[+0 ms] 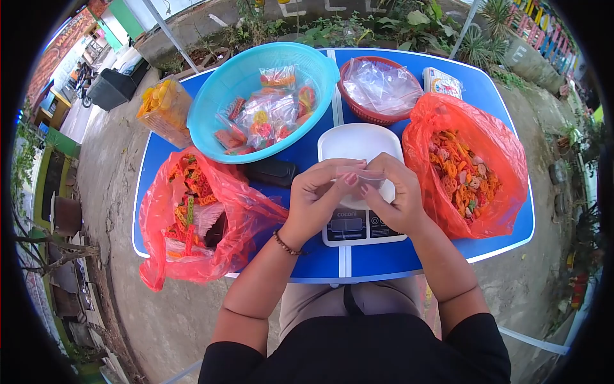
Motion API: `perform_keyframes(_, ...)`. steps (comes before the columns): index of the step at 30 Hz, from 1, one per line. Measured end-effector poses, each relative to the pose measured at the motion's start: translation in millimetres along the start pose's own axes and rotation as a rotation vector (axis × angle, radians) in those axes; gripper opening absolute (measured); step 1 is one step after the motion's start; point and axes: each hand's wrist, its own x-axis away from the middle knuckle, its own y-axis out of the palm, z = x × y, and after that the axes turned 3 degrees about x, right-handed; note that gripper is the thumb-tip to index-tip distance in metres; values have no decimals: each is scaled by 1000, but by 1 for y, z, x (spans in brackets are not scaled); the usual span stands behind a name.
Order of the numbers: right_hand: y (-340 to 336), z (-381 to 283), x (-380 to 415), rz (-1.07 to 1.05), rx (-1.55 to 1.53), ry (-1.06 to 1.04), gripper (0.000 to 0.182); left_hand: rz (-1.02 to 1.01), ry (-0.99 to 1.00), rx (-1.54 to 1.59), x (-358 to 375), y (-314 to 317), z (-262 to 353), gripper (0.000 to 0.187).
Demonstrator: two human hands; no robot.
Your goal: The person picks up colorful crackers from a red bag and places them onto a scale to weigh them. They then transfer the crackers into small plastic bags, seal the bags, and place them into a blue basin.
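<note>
My left hand [320, 194] and my right hand [398, 195] pinch a small clear plastic bag [359, 173] between thumbs and fingers. No contents can be made out in it. Both hands are held above a white kitchen scale [329, 235], partly covering its display panel and the white tray [361, 136] on top. To the right lies an open red plastic bag [511, 198] of orange and multicoloured snack pieces [460, 173]. Another red plastic bag [246, 208], on the left, holds similar pieces and some clear packaging.
A turquoise basket [201, 105] at the back left contains several filled packets [259, 118]. Beside it stands a container of yellow snacks [165, 105]. A red basket [348, 105] holds clear bags [384, 83], near a white packet [442, 83]. A black case [270, 171] lies on the blue table [307, 262].
</note>
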Motion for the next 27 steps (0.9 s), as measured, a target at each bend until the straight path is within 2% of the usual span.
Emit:
perform_keyframes(1,0,0,0,8,-15,-13,10,-2,1,0,0,1,0,20)
perform_keyframes(4,-6,3,5,-50,-18,126,13,-3,2,-5,0,0,2,20)
perform_keyframes(10,-1,-3,-4,-71,166,-45,38,93,100,-82,-1,1,-2,17)
perform_keyframes(11,1,-3,-2,-49,157,3,40,123,111,-114,-1,1,-2,17)
perform_keyframes(14,8,2,8,18,127,90,47,188,-42,-11,1,-3,-4,15)
perform_keyframes(16,7,8,11,59,108,67,50,134,-4,51,2,0,-5,16)
perform_keyframes(19,5,6,9,85,158,103,46,117,1,14,3,1,-4,17)
perform_keyframes(22,-1,4,6,11,191,98,40,128,0,-15,2,-1,-8,18)
perform_keyframes(25,2,0,-2,66,249,-99,29,135,26,-20,1,-4,-6,21)
perform_keyframes(27,4,-1,-1,103,165,-40,21,117,15,-47,1,-7,-2,21)
